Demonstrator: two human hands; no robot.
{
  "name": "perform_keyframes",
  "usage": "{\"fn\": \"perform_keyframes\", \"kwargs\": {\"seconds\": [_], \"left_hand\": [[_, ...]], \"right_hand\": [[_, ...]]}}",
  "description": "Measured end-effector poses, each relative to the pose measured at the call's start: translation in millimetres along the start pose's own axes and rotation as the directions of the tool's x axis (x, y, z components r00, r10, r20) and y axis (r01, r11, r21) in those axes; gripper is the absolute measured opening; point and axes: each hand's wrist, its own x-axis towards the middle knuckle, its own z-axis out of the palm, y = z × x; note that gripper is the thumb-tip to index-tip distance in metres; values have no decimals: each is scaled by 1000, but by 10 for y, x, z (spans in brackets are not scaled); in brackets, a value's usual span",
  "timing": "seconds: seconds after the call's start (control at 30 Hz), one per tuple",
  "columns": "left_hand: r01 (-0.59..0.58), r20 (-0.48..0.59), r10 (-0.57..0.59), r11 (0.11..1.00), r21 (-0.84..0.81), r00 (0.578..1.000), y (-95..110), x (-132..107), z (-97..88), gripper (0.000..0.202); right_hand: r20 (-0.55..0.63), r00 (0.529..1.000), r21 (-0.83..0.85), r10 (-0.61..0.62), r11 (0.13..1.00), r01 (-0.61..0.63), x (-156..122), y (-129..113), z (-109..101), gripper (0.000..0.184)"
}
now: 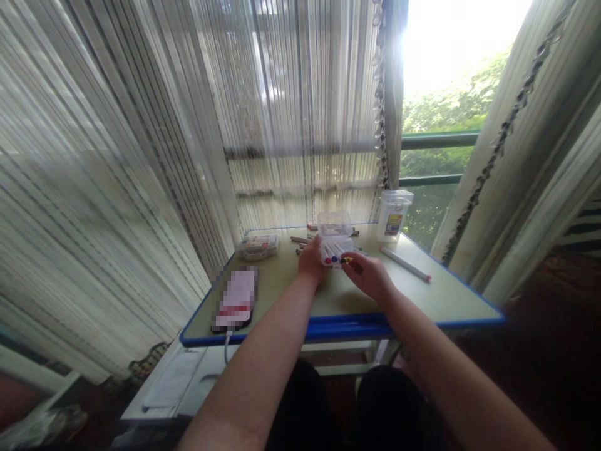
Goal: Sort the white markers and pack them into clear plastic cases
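Note:
My left hand [312, 261] is wrapped around a clear plastic marker case [336, 245] whose lid [334, 222] stands open, with several white markers sticking out of it toward me. My right hand [370, 274] pinches a marker with a yellow cap [347, 259] at the mouth of the case. Both hands rest over the small beige desk [422, 300] with a blue edge. Loose markers [300, 240] lie on the desk behind the case.
A white marker [404, 264] lies to the right. A clear canister with a label [393, 215] stands at the back right; a flat plastic box [259, 245] at the back left. A phone [235, 300] with a cable lies front left. Curtains surround the desk.

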Motion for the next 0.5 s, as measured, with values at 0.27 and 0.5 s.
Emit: {"fn": "perform_keyframes", "kwargs": {"seconds": [0.27,0.5], "left_hand": [[-39,-23,39,999,-5,999,-23,3,33,27],[-71,-38,70,997,-14,997,-32,10,38,24]], "right_hand": [[-13,1000,-60,-25,998,24,2,33,9,16],[1,1000,-83,-21,996,21,0,65,8,18]]}}
